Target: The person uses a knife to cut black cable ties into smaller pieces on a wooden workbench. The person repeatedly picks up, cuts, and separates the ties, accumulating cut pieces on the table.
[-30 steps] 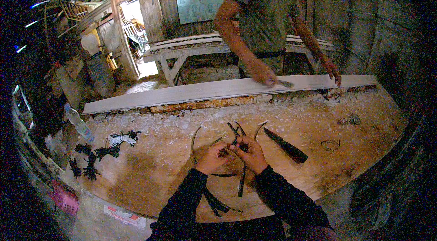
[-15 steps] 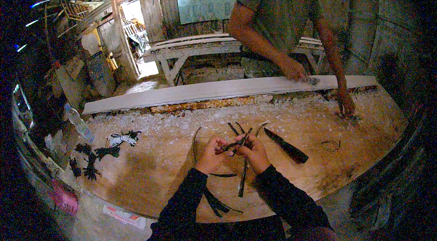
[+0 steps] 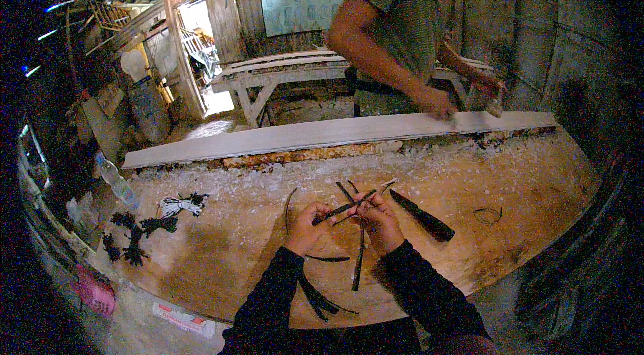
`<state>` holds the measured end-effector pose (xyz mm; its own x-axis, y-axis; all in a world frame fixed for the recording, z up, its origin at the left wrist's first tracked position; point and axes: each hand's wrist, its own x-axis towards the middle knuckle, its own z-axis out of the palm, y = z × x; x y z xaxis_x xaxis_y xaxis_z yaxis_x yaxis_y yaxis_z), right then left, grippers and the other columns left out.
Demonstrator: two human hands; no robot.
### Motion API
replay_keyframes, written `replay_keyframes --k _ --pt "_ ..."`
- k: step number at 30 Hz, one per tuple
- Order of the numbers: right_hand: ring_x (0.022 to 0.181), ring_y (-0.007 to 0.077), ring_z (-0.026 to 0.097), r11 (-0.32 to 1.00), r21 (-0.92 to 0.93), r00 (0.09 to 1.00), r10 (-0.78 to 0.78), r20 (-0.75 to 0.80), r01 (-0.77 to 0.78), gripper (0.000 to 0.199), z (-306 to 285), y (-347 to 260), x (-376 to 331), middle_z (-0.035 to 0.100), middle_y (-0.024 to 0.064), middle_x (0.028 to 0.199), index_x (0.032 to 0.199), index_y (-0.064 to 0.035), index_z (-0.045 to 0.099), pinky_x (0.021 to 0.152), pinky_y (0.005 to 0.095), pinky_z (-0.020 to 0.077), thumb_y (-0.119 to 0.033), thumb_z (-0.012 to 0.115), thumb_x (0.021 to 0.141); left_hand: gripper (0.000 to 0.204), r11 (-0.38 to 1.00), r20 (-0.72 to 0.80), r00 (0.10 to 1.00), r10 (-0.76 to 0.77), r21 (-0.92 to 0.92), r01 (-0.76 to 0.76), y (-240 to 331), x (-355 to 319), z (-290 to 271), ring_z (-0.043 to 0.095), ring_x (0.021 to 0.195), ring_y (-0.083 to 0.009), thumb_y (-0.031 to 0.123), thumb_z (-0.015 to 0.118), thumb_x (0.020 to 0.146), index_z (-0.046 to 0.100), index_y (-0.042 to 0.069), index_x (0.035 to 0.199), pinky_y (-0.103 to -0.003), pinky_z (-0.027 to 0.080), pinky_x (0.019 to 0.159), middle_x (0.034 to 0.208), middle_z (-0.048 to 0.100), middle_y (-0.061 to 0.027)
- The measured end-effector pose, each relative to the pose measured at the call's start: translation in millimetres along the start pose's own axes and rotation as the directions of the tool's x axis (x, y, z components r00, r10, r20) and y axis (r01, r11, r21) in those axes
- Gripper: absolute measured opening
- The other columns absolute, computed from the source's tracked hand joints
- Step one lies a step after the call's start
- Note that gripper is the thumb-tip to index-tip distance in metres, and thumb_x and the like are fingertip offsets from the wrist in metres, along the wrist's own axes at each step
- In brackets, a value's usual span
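Over the middle of the wooden tabletop (image 3: 221,274), my left hand (image 3: 310,229) and my right hand (image 3: 381,226) are close together. A narrow black strip (image 3: 342,209) slants up to the right between them, pinched in the left fingers, its far end crossing the right fingers. The right hand is closed on a second thin strip beneath it, partly hidden. More dark strips lie around: a curved strip (image 3: 288,211), a short strip (image 3: 329,259), a long upright strip (image 3: 358,264) and a bunch of strips (image 3: 316,301) by my left sleeve. Right of my hands rests a black pointed wedge-shaped piece (image 3: 424,216).
A long whitish plank (image 3: 282,138) runs along the far edge, where a co-worker's hand (image 3: 435,101) rests. Black tied bundles (image 3: 133,241), a white cord bundle (image 3: 182,205) and a plastic bottle (image 3: 114,181) are at left; a thin loop (image 3: 488,214) is at right.
The strip between my hands now shows more of its length, extending past my right fingers. The co-worker's other hand has lifted off the tabletop and moved up behind the plank.
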<state>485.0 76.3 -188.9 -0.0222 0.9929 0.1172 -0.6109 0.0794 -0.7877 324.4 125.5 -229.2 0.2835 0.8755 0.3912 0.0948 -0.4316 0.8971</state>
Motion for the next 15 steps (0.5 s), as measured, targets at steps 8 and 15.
replay_keyframes --k 8,15 --pt "0.078 0.0187 0.053 0.977 0.197 0.981 0.050 0.185 -0.087 0.019 -1 -9 -2 0.054 0.0076 0.081 0.091 -0.0022 0.050 0.066 0.0268 0.0444 -0.011 0.048 0.074 0.016 0.896 -0.068 0.945 -0.321 0.301 0.326 18 -4 -7 0.043 0.059 -0.0068 0.012 0.065 0.066 0.050 0.006 0.070 -0.020 0.036 0.054 0.063 0.047 0.0023" --pt "0.077 0.0160 0.053 0.997 0.006 0.985 0.071 0.160 -0.073 0.020 -3 -9 -3 0.056 0.0068 0.083 0.089 -0.0024 0.053 0.068 0.0263 0.0432 -0.015 0.054 0.074 0.017 0.980 -0.036 0.986 -0.163 0.109 0.166 34 -2 -9 0.042 0.058 -0.0064 0.015 0.064 0.067 0.049 0.006 0.066 -0.021 0.034 0.053 0.062 0.046 0.0024"
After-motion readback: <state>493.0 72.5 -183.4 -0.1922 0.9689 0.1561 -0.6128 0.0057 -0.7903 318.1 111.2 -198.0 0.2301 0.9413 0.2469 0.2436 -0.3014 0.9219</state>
